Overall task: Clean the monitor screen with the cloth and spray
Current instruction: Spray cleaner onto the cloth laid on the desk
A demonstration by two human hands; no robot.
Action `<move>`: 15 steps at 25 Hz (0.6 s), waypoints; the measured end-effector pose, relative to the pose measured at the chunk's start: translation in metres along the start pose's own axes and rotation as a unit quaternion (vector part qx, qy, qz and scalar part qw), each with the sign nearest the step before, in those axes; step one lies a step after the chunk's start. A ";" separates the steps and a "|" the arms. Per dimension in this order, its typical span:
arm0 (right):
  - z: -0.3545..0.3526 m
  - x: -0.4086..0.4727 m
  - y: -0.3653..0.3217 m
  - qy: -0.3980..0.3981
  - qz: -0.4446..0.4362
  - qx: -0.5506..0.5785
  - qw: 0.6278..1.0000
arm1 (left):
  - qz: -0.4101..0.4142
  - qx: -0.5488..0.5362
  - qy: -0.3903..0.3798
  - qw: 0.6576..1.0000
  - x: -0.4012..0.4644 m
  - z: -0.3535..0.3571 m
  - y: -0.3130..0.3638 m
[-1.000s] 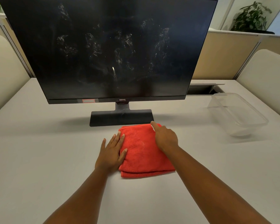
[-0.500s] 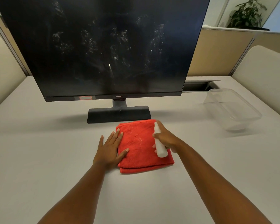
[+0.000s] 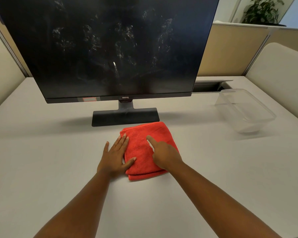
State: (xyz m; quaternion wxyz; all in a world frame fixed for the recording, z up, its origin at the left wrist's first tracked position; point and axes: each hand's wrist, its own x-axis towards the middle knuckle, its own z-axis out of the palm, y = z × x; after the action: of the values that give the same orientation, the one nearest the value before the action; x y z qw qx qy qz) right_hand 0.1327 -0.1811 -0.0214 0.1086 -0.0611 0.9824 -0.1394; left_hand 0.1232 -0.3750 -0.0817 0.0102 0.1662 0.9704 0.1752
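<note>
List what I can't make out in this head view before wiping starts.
- Spray bottle: none visible; right hand covers whatever it holds.
- Monitor: top edge cut off by the frame.
- Cloth: partly under both hands; left hand lies flat.
- Pink sticker: too small to read.

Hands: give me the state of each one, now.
Left hand: open, flat, fingertips on the folded red cloth.
Right hand: curled over the cloth, index finger extended; cannot tell if it holds anything.
</note>
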 end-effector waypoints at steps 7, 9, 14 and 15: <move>0.003 -0.002 -0.002 0.034 -0.011 0.020 0.999 | 0.000 0.004 0.001 1.000 0.000 0.001 -0.001; 0.001 -0.003 0.001 0.041 -0.007 0.028 0.999 | -0.002 0.002 -0.001 1.000 0.000 0.001 -0.001; -0.017 -0.004 0.026 0.030 0.071 0.026 0.997 | -0.003 0.015 -0.007 1.000 0.000 0.000 -0.001; -0.020 -0.007 0.033 0.029 0.091 0.027 0.995 | -0.003 0.015 -0.007 1.000 0.000 0.000 0.000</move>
State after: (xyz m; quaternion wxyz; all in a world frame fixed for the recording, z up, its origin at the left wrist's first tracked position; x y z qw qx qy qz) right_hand 0.1317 -0.1440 -0.0111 0.0938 0.0360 0.9824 -0.1575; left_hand 0.1227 -0.3750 -0.0816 0.0152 0.1642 0.9734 0.1592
